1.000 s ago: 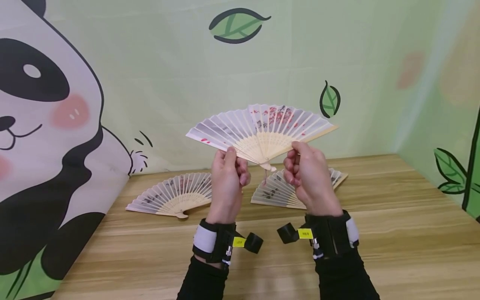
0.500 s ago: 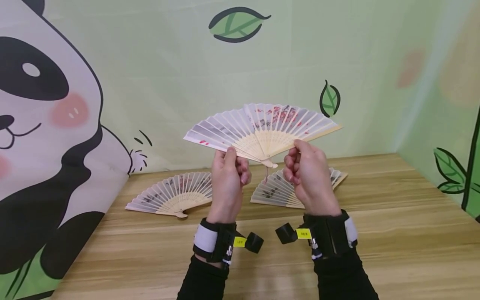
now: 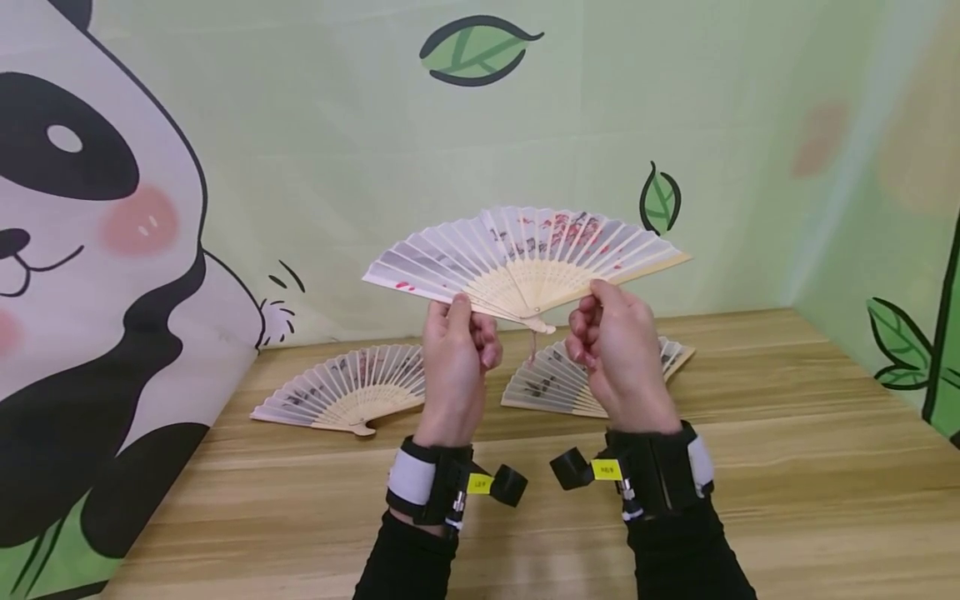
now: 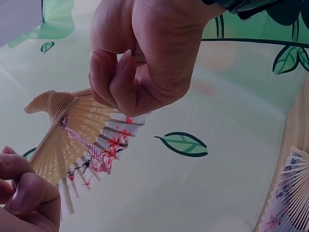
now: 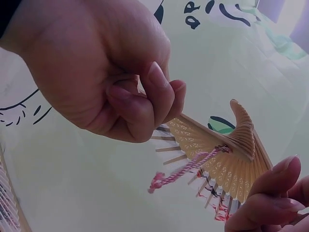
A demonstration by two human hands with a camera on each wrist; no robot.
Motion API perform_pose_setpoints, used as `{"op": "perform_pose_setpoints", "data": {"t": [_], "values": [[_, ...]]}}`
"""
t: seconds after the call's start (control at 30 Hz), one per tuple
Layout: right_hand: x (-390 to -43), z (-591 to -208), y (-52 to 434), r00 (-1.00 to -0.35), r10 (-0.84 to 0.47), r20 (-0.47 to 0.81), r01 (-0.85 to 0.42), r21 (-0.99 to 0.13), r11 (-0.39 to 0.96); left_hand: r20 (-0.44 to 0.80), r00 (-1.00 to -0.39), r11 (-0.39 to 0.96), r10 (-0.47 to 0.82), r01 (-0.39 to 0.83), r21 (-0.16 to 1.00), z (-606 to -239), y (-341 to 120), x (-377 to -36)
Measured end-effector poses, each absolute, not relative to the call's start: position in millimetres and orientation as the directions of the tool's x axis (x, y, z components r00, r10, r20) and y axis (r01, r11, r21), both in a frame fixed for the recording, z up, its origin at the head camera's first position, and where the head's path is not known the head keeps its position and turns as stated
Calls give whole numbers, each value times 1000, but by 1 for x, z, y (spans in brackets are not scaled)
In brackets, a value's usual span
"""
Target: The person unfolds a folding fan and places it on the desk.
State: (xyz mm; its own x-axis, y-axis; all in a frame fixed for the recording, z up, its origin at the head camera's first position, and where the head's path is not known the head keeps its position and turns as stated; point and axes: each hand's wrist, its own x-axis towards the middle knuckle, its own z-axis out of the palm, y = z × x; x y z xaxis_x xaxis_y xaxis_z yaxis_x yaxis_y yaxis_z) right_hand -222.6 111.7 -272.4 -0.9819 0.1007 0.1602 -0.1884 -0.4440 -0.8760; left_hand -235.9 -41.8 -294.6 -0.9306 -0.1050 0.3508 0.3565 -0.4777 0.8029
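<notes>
A: From the head view, where is the open fan?
B: Raised above the table; the left hand and right hand pinch its outer ribs with curled fingers.

A: And the wrist views?
B: Each shows fingers closed on bamboo ribs, the pink tassel hanging at the pivot.

The left hand fills the top of the left wrist view, its curled fingers pinching one end rib of an open paper fan. The right hand grips the other rib at lower left. A pink cord hangs along the ribs. Another fan lies on the worktop at right.
</notes>
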Motion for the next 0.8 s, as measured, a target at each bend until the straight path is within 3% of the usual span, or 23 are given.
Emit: {"op": "perform_pose_setpoints", "data": {"t": [0.8], "values": [[-222,-272,109,-980,133,147,-192,-872,-450,353,-928,-484,-123,366,795,-295,-41,-236]]}}
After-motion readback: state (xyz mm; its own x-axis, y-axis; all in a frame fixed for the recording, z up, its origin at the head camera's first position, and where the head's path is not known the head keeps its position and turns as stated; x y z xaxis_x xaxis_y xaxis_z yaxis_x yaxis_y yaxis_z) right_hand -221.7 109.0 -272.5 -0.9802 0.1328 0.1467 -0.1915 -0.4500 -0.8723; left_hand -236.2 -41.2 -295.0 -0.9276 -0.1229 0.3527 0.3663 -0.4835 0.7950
